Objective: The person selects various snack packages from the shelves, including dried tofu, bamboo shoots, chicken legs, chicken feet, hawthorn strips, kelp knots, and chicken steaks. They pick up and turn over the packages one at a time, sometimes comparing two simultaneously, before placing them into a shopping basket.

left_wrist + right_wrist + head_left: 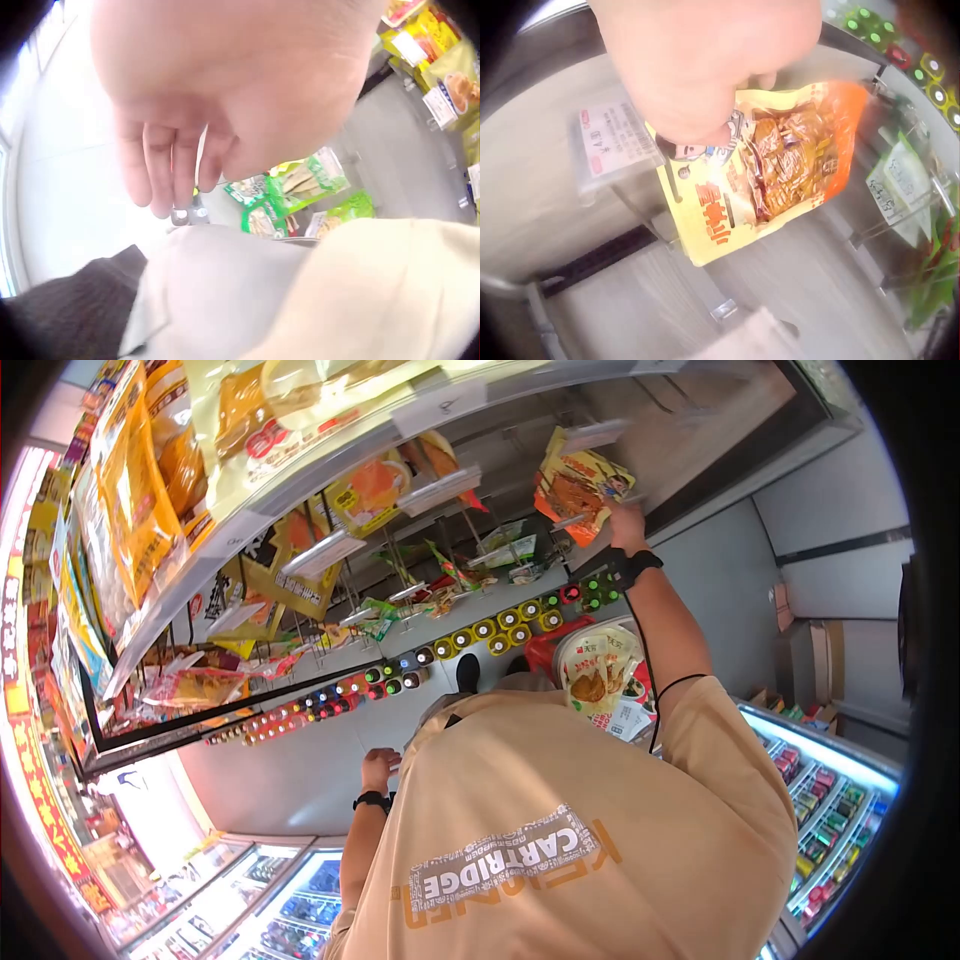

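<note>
My right hand (627,525) pinches the edge of a yellow and orange snack packet (572,485) up at the display rack. The right wrist view shows the packet's clear window with brown pieces inside, and the thumb (697,124) lying over its printed corner. Beside that corner a price tag (613,144) sits at the end of a metal hook. My left hand (378,768) hangs low at my side, holding nothing. Its fingers (159,161) hang loosely downward in the left wrist view.
More snack packets (365,490) hang from hooks along the rack, under a shelf edge (440,405) bearing large bags. Rows of bottles (483,628) stand on the floor below. A round container (632,628) with packets stands by my right side. Glass-topped coolers (300,895) stand behind.
</note>
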